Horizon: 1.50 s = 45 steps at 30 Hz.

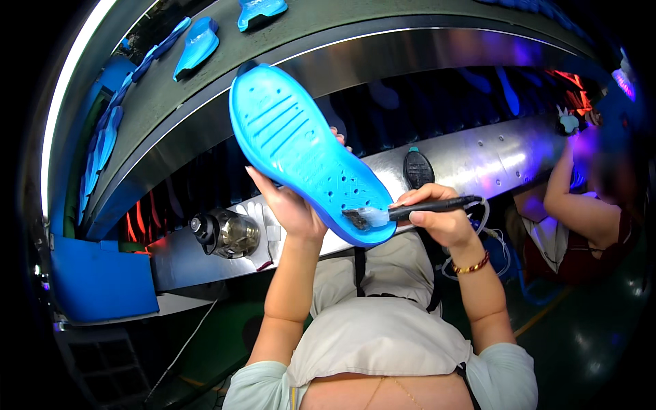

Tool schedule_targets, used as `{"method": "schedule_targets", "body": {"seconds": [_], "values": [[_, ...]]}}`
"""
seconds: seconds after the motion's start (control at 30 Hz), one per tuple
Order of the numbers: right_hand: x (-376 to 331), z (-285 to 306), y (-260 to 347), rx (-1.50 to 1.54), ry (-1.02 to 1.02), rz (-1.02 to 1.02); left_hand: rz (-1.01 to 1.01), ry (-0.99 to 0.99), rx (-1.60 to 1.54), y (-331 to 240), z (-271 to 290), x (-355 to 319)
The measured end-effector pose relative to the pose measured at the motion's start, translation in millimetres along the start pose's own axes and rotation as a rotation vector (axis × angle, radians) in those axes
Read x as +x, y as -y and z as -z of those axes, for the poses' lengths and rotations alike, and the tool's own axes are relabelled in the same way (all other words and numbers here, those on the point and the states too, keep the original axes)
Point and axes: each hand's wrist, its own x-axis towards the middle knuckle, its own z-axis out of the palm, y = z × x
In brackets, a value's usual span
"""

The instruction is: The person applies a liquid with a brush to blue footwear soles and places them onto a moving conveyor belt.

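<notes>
A bright blue shoe sole (290, 137) lies tilted across the middle of the view, its hollow inner face toward me. My left hand (297, 205) is closed on it, with the palm and thumb at the near edge and fingertips showing beyond the far edge. Between the fingers of my right hand (444, 222) is a brush (441, 206) with a black handle and a pale, clear-looking neck. Its dark bristles rest on the inner surface at the sole's near end. A pale cord or tube runs from the handle's back end.
A metal ledge (471, 154) carries a dark sole-shaped piece (417, 169), a clear bottle with a black lid (229, 234) and pale gloves or cloth (263, 229). Blue soles (197, 48) lie on the green belt (164, 109) beyond. At right, another person's arm (564, 174) reaches toward the ledge.
</notes>
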Motion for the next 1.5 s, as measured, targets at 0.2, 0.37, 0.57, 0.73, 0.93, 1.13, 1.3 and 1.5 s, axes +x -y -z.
{"method": "schedule_targets", "body": {"seconds": [0.2, 0.37, 0.57, 0.73, 0.93, 1.13, 1.3, 1.5], "values": [[-1, -30, 14, -0.183, 0.033, -0.07, 0.159, 0.149, -0.003, 30, 44, -26], [2, -10, 46, -0.547, 0.365, 0.066, 0.393, 0.315, -0.078, 16, 50, -13], [5, -6, 54, -0.733, 0.49, 0.074, 0.777, 0.195, 0.184, 9, 24, 6], [11, 9, 74, -0.761, 0.423, 0.174, 1.008, 0.153, 0.29, 9, 18, 13], [12, 12, 93, -0.917, 0.667, 0.044, 1.051, 0.105, 0.562, 3, 18, 9], [1, 22, 78, -0.897, 0.554, 0.07, 0.916, 0.097, 0.657, -9, 13, 4], [8, 33, 72, -0.785, 0.291, 0.119, 0.889, 0.099, 0.529, -18, 35, 9], [-3, 35, 77, -0.728, 0.309, 0.015, 0.804, 0.057, 0.387, -29, 55, 7]]}}
